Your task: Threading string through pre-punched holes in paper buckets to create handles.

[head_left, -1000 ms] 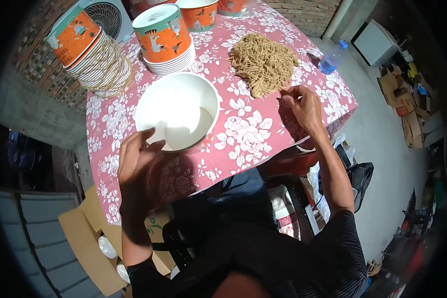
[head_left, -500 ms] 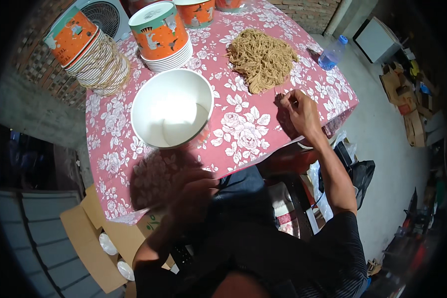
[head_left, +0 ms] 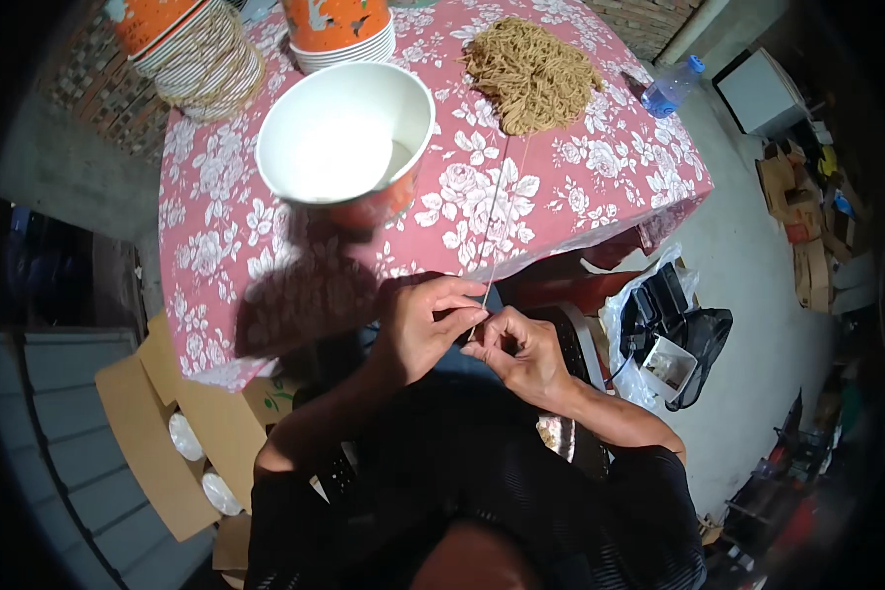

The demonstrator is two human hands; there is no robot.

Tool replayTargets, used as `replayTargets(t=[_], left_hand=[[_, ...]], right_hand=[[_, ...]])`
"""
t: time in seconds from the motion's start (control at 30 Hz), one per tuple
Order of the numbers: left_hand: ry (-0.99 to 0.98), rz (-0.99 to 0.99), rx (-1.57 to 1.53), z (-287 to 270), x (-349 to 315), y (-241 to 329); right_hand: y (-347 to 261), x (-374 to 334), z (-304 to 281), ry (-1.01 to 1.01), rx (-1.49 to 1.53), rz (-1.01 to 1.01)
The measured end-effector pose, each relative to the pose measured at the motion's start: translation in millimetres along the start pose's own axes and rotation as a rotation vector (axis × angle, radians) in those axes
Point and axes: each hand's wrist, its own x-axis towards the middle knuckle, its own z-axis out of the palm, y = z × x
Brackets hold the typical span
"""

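A thin tan string (head_left: 506, 223) runs taut from a tangled tan heap of string (head_left: 531, 79) on the table down to my hands. My left hand (head_left: 423, 326) is closed in a pinch on it, thumb against fingers, just past the table's near edge. Close beside it, slightly lower, my right hand (head_left: 527, 360) pinches the string's end part between thumb and fingertips. A big paper bucket (head_left: 398, 113), white inside and orange outside, stands open on the table, beyond my left hand.
A pink flowered tablecloth (head_left: 442, 211) covers the table. Stacked orange buckets (head_left: 339, 28) stand behind; another stack (head_left: 202, 84), wound with string, is at far left. A water bottle (head_left: 667, 93) stands near the right edge. An open cardboard box (head_left: 152, 438) sits at lower left.
My right hand has come from beside the heap back to my lap, drawing out a length of string. My left hand has risen to meet it and grips the string. The view has tilted down.
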Motion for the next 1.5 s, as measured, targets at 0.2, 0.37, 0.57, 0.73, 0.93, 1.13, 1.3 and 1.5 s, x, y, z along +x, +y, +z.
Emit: replayTargets(t=[0.2, 0.37, 0.57, 0.73, 0.93, 1.13, 1.3, 1.5], left_hand=[[-0.107, -0.182, -0.106, -32.5, -39.1, -11.9], [-0.131, -0.183, -0.084, -52.0, -68.0, -7.3], [-0.162, -0.195, -0.129, -64.3, -91.7, -38.2], [-0.154, -0.239, -0.172, -76.2, -98.3, -51.1], [-0.177, -0.232, -0.162, -79.6, -87.1, -49.6], [-0.145, -0.168, -0.066, -70.2, -79.4, -44.0], [-0.185, -0.237, -0.059, -71.8, -76.0, -42.1], [-0.239, -0.234, 0.047, -68.2, -69.0, -26.4]], right_hand=[[-0.4, -16.1, 14.0, -0.167, -0.059, -0.06], [-30.9, 12.6, 12.6, -0.226, -0.242, -0.29], [-0.7, 24.9, 33.1, -0.463, -0.251, -0.302], [3.2, 25.1, 27.7, -0.481, -0.324, -0.183], [-20.7, 29.5, 31.2, -0.481, -0.417, -0.145], [-9.4, 20.6, 46.5, -0.593, -0.145, -0.073], [-1.6, 12.7, 48.6, -0.517, -0.012, 0.105], [9.5, 9.0, 38.2, -0.468, -0.065, -0.19]])
